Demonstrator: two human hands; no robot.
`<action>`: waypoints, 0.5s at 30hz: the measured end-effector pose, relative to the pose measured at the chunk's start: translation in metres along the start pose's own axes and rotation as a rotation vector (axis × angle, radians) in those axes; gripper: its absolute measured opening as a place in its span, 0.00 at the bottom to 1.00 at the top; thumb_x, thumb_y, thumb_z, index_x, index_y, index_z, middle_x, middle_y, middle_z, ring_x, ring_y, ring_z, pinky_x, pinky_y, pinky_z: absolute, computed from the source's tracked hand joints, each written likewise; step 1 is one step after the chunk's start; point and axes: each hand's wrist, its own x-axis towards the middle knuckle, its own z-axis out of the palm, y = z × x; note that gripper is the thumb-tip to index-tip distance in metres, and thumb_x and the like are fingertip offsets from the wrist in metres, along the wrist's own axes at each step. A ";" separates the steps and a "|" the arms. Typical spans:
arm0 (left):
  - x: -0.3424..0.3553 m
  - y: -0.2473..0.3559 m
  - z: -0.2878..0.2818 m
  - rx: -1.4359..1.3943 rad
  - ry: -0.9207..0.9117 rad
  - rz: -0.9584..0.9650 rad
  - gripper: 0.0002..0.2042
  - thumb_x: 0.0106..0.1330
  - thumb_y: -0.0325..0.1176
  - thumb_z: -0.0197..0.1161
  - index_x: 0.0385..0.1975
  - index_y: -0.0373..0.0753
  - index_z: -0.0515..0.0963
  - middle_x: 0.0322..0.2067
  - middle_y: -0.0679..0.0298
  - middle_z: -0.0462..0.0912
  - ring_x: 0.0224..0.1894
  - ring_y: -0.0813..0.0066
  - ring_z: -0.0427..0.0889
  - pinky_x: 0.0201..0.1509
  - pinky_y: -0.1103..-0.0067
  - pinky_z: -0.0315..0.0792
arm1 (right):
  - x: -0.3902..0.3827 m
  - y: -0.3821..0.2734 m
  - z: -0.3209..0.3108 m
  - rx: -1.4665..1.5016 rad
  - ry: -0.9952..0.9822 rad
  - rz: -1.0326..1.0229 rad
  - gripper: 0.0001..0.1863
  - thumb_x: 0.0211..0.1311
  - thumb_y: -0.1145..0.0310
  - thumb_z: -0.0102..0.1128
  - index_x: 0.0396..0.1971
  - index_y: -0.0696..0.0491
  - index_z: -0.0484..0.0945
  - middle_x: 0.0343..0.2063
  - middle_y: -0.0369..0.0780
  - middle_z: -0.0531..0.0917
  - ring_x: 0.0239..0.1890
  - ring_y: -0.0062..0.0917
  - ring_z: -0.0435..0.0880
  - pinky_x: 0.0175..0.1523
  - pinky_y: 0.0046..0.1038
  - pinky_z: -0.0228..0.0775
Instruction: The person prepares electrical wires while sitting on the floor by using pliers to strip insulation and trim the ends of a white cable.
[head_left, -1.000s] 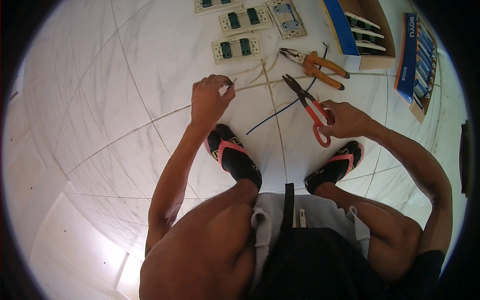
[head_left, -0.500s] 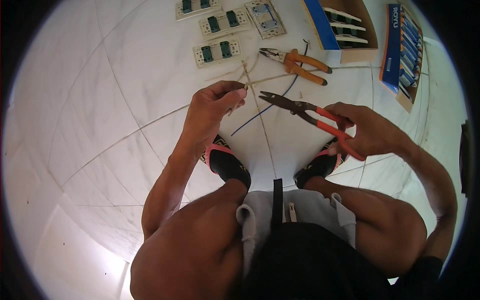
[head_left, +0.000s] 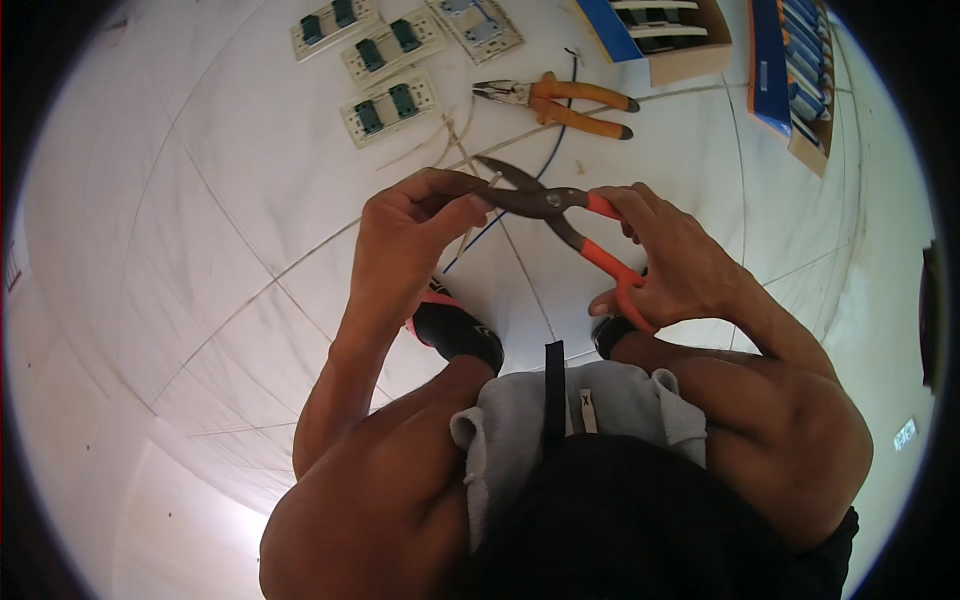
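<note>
My left hand pinches a thin pale wire between thumb and forefinger; a length hangs below the fingers and a short tip shows above them. Wrapped around the red handles of a pair of snips is my right hand. The snips' dark blades are spread, one above and one at the left fingertips, with the wire's tip between them. Behind the blades lie a blue wire and combination pliers with orange handles, on the tiled floor.
Switch plates with green modules and a grey-backed plate lie at the far left. At the far right stand an open box of plates and a blue box of small packets. My feet are close below the hands.
The snips have moved left to my left fingertips, and their blades have spread around the wire's tip. The floor items have shifted up and left in the view.
</note>
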 end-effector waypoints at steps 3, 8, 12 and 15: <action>-0.001 0.002 0.003 0.019 0.026 0.006 0.12 0.59 0.24 0.65 0.42 0.29 0.84 0.32 0.61 0.87 0.36 0.81 0.83 0.47 0.84 0.73 | -0.001 0.006 0.006 0.000 0.002 -0.036 0.49 0.46 0.45 0.78 0.61 0.60 0.65 0.46 0.53 0.76 0.49 0.48 0.80 0.52 0.44 0.72; 0.002 0.003 0.009 0.062 0.055 0.002 0.11 0.59 0.23 0.65 0.41 0.28 0.84 0.31 0.62 0.88 0.34 0.82 0.83 0.43 0.85 0.74 | -0.002 0.007 0.008 0.052 -0.042 -0.015 0.49 0.47 0.43 0.77 0.61 0.60 0.65 0.47 0.54 0.76 0.48 0.49 0.80 0.53 0.44 0.72; 0.001 0.002 0.010 0.041 0.034 0.023 0.10 0.59 0.22 0.66 0.39 0.28 0.85 0.30 0.62 0.87 0.32 0.83 0.82 0.39 0.86 0.73 | -0.002 0.008 0.011 0.070 -0.050 -0.028 0.50 0.48 0.41 0.76 0.61 0.61 0.64 0.46 0.54 0.76 0.48 0.49 0.81 0.52 0.45 0.72; 0.001 0.002 0.012 0.048 0.031 0.032 0.09 0.59 0.21 0.66 0.39 0.29 0.85 0.29 0.63 0.87 0.30 0.85 0.80 0.35 0.87 0.71 | -0.002 0.008 0.010 0.034 -0.049 -0.046 0.51 0.49 0.39 0.75 0.61 0.61 0.63 0.46 0.54 0.76 0.47 0.50 0.81 0.52 0.45 0.73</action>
